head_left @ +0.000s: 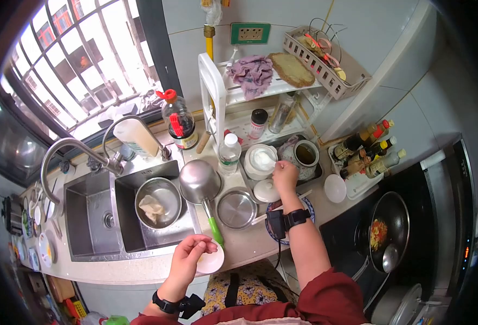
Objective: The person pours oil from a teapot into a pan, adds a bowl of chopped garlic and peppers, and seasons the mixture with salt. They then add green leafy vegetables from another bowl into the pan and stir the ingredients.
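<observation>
My right hand point(285, 176) is closed on a small white spoon point(268, 161), its tip dipping into a white jar point(257, 172) of white granular stuff. The jar's pale lid point(266, 191) lies just below that hand. Under the right wrist a blue-patterned bowl point(308, 208) is partly hidden, with chopsticks across it. Near the counter's front edge my left hand point(192, 257) has its fingers curled at the rim of a small white bowl point(212, 261). A saucepan with a green handle point(215, 230) stands beyond it, close to a shallow metal pan point(237, 208).
A sink point(91, 216) at left holds a metal basin point(167, 219) with a pale lump. On the stove at right sits a wok point(404, 225) with chopped food and a ladle point(390, 258). A white rack point(213, 81) and several bottles stand along the wall.
</observation>
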`<control>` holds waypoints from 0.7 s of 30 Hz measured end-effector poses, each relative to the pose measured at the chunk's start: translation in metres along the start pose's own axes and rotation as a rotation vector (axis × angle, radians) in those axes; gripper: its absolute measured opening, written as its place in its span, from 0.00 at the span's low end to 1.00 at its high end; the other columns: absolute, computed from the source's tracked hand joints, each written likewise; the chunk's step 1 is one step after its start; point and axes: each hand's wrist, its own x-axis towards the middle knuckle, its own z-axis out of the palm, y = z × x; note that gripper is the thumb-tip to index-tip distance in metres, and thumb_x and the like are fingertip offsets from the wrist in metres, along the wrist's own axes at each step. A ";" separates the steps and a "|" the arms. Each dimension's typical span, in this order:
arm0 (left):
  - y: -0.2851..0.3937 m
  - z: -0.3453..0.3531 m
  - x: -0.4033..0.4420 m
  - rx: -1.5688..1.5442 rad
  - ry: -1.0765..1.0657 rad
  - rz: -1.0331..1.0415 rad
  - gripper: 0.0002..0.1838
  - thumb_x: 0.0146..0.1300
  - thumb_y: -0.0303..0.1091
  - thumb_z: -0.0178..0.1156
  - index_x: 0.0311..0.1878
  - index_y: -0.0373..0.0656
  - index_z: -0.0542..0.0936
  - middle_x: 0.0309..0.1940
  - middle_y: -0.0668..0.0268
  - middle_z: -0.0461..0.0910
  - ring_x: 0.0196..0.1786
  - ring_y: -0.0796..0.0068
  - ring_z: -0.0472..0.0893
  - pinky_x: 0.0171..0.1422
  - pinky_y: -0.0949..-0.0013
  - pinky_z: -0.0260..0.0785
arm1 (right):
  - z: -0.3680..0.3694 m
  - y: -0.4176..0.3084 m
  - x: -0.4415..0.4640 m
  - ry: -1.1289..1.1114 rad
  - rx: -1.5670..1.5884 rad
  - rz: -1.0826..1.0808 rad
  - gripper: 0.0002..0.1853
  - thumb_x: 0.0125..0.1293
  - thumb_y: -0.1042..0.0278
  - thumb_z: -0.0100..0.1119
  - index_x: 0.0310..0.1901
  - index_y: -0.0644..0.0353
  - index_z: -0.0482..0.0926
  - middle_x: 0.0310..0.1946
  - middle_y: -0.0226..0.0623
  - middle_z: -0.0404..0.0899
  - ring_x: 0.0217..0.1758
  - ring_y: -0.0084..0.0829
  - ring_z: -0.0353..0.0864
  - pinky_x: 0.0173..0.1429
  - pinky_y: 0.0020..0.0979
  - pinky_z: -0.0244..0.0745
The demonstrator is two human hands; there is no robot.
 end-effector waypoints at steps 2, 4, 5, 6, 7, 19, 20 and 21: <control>0.000 0.000 -0.001 -0.003 -0.005 0.003 0.09 0.62 0.29 0.46 0.41 0.36 0.71 0.32 0.60 0.77 0.38 0.71 0.76 0.47 0.69 0.67 | -0.003 0.001 -0.001 0.028 -0.040 -0.029 0.08 0.53 0.70 0.52 0.29 0.65 0.78 0.25 0.49 0.77 0.31 0.46 0.77 0.37 0.39 0.71; 0.000 0.000 -0.001 -0.016 -0.003 -0.010 0.09 0.62 0.29 0.45 0.41 0.36 0.71 0.32 0.60 0.77 0.38 0.71 0.76 0.47 0.69 0.67 | -0.004 0.003 -0.002 0.034 0.009 -0.002 0.08 0.53 0.70 0.52 0.29 0.65 0.78 0.26 0.49 0.77 0.32 0.46 0.77 0.37 0.39 0.70; 0.000 0.000 -0.001 -0.015 -0.006 -0.011 0.09 0.62 0.29 0.45 0.41 0.36 0.71 0.32 0.60 0.77 0.38 0.71 0.76 0.47 0.69 0.67 | -0.003 0.006 -0.001 0.039 0.057 0.023 0.08 0.53 0.70 0.52 0.29 0.65 0.78 0.26 0.49 0.77 0.32 0.47 0.77 0.38 0.39 0.70; 0.000 -0.001 -0.002 -0.015 -0.005 -0.012 0.09 0.62 0.29 0.45 0.41 0.36 0.72 0.32 0.60 0.77 0.38 0.71 0.76 0.47 0.69 0.67 | 0.001 0.014 0.002 0.040 0.057 0.023 0.08 0.53 0.70 0.52 0.29 0.65 0.78 0.26 0.49 0.77 0.32 0.47 0.77 0.38 0.39 0.70; -0.001 -0.001 -0.002 -0.014 -0.004 -0.013 0.09 0.62 0.29 0.45 0.41 0.36 0.72 0.32 0.60 0.77 0.37 0.71 0.77 0.47 0.69 0.67 | 0.004 0.023 0.004 0.066 0.045 -0.065 0.08 0.54 0.72 0.52 0.31 0.67 0.77 0.21 0.44 0.76 0.23 0.36 0.75 0.28 0.31 0.69; -0.001 -0.004 -0.006 -0.010 -0.022 -0.003 0.09 0.62 0.29 0.46 0.41 0.35 0.72 0.32 0.60 0.77 0.37 0.71 0.76 0.47 0.69 0.67 | -0.025 -0.014 -0.015 0.032 0.414 0.236 0.06 0.54 0.74 0.52 0.28 0.68 0.76 0.15 0.38 0.76 0.14 0.26 0.74 0.20 0.26 0.68; -0.001 -0.003 -0.006 -0.007 -0.025 -0.005 0.09 0.62 0.29 0.46 0.41 0.35 0.72 0.32 0.60 0.77 0.37 0.71 0.76 0.47 0.69 0.67 | -0.027 -0.014 -0.016 0.040 0.421 0.238 0.06 0.54 0.73 0.52 0.28 0.68 0.76 0.14 0.38 0.75 0.13 0.26 0.74 0.20 0.26 0.68; -0.001 -0.003 -0.006 -0.014 -0.031 -0.009 0.09 0.62 0.29 0.46 0.41 0.35 0.72 0.32 0.60 0.77 0.38 0.71 0.76 0.47 0.69 0.67 | -0.027 -0.013 -0.015 0.044 0.421 0.240 0.06 0.54 0.73 0.52 0.28 0.68 0.76 0.14 0.38 0.75 0.13 0.26 0.74 0.20 0.26 0.68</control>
